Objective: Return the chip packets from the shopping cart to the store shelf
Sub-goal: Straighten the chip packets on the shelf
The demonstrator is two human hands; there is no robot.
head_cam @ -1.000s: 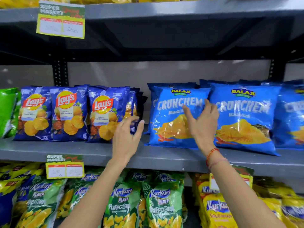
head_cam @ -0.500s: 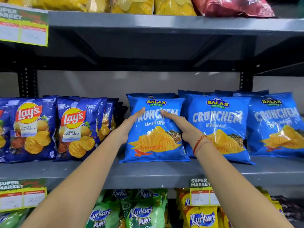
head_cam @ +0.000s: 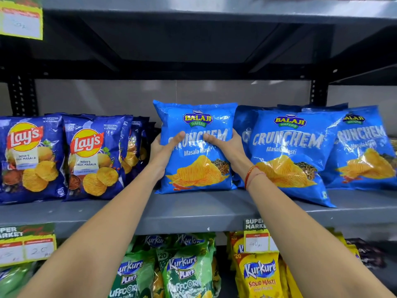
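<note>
A light blue Balaji Crunchem packet (head_cam: pixel 194 168) stands upright on the grey middle shelf (head_cam: pixel 193 209). My left hand (head_cam: pixel 164 150) grips its left side, thumb across the front. My right hand (head_cam: pixel 225 147) grips its right side, thumb on the front too. Two more Crunchem packets (head_cam: pixel 287 151) lean in a row to the right, the nearest one just behind my right wrist. The shopping cart is out of view.
Dark blue Lay's packets (head_cam: pixel 86 160) stand in rows at the left of the same shelf. Green Kurkure Puffcorn bags (head_cam: pixel 182 274) and yellow Kurkure bags (head_cam: pixel 260 276) fill the shelf below. Price tags (head_cam: pixel 255 237) hang on the shelf edges. Another shelf (head_cam: pixel 214 9) runs overhead.
Both hands have gone from lying flat on the front of the leftmost Crunchem packet to gripping its sides, and the packet now stands more upright. The view has moved closer.
</note>
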